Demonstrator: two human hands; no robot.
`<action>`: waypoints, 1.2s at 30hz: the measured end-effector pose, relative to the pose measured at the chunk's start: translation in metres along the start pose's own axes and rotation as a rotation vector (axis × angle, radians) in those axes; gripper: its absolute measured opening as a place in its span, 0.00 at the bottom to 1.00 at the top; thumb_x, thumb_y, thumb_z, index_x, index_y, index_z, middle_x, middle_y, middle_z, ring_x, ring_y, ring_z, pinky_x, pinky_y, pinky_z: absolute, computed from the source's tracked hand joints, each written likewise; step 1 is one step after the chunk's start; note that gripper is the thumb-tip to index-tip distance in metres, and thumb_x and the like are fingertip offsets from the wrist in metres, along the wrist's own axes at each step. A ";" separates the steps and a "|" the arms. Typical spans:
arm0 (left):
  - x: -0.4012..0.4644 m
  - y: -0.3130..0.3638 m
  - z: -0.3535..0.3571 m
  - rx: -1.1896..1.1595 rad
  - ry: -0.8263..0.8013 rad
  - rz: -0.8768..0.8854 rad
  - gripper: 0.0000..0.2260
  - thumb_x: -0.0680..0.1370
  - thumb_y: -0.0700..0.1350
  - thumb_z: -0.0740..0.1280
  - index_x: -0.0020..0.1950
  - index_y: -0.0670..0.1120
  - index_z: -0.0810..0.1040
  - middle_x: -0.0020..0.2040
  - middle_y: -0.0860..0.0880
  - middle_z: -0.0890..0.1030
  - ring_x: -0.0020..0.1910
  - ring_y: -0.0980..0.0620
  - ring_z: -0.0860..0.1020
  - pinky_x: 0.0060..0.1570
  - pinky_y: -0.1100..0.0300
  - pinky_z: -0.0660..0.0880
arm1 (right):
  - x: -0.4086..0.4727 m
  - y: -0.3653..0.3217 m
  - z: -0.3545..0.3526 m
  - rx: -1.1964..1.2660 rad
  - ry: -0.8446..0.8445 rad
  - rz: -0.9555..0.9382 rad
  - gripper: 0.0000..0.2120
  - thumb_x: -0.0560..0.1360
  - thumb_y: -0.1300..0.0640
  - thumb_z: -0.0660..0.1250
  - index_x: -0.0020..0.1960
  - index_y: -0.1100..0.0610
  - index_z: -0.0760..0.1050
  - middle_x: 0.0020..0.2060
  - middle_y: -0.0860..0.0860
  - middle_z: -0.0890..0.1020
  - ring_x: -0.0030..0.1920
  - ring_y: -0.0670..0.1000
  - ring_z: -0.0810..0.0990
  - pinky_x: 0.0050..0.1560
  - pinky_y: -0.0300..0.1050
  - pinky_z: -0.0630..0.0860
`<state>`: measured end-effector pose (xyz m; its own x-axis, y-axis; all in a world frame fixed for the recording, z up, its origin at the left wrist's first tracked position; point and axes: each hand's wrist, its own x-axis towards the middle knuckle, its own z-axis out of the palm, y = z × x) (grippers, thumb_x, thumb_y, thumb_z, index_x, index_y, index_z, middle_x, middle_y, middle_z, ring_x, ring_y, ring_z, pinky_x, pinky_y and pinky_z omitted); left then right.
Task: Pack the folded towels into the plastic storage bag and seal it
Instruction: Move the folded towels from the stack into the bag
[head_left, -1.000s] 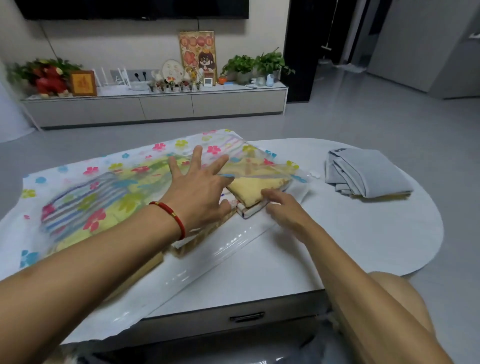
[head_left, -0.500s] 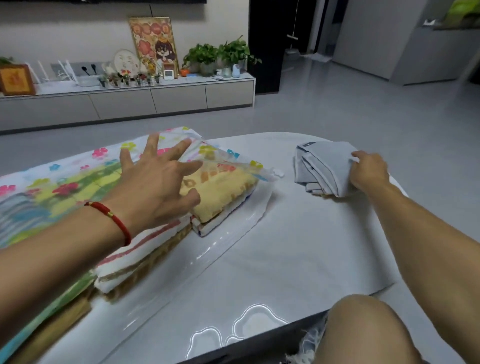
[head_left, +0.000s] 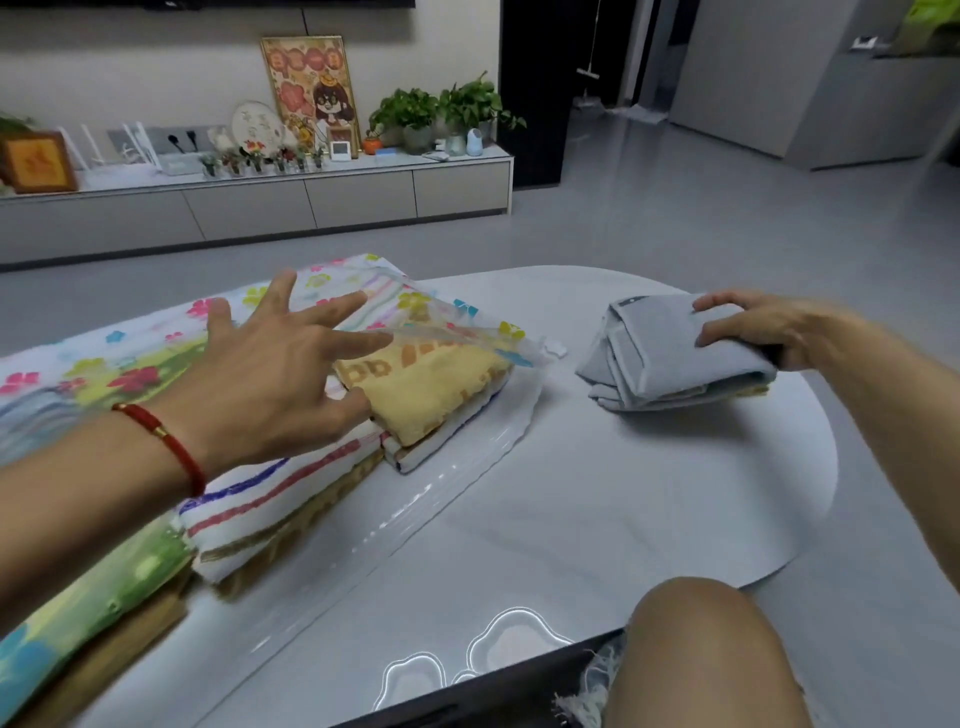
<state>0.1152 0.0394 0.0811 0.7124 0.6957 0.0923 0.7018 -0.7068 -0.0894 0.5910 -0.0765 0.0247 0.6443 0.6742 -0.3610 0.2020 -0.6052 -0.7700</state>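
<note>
Since half a second ago the right hand (head_left: 753, 332) has closed its fingers (head_left: 714, 338) round the grey folded towel (head_left: 670, 358) at the far right of the desk (head_left: 597, 519), which now looks slightly raised. The left hand (head_left: 275, 374), fingers spread and released, hovers over the yellow towel (head_left: 431, 384) at the mouth of the flowered plastic storage bag (head_left: 130, 358) on the left. Several towels look bagged already; the grey one must still go in, and the mouth is unsealed.

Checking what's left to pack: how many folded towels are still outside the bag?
1: the grey towel on the table's right, under the right hand. Others sit in the bag.
</note>
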 end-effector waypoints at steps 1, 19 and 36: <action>-0.004 -0.004 -0.003 0.022 -0.030 -0.015 0.33 0.67 0.68 0.53 0.73 0.67 0.64 0.79 0.59 0.53 0.78 0.38 0.46 0.64 0.21 0.52 | -0.019 0.000 -0.002 0.083 -0.065 0.023 0.21 0.73 0.65 0.74 0.61 0.46 0.78 0.59 0.58 0.80 0.50 0.58 0.81 0.41 0.48 0.82; -0.029 -0.032 -0.087 0.065 -0.131 -0.157 0.31 0.74 0.59 0.60 0.76 0.51 0.64 0.80 0.60 0.49 0.78 0.35 0.42 0.61 0.17 0.42 | -0.229 -0.094 0.237 0.515 -0.823 -0.391 0.19 0.74 0.66 0.68 0.59 0.48 0.83 0.55 0.51 0.86 0.52 0.53 0.85 0.51 0.47 0.83; -0.017 -0.034 -0.061 0.068 -0.050 -0.127 0.28 0.78 0.65 0.52 0.74 0.54 0.66 0.80 0.60 0.52 0.78 0.38 0.45 0.63 0.19 0.45 | -0.150 -0.059 0.348 0.182 -0.043 -0.770 0.25 0.76 0.47 0.72 0.73 0.45 0.74 0.64 0.48 0.83 0.61 0.47 0.81 0.64 0.40 0.76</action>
<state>0.0787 0.0437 0.1431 0.6159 0.7857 0.0579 0.7837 -0.6034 -0.1477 0.2253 0.0049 -0.0589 0.3420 0.8934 0.2914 0.4536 0.1146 -0.8838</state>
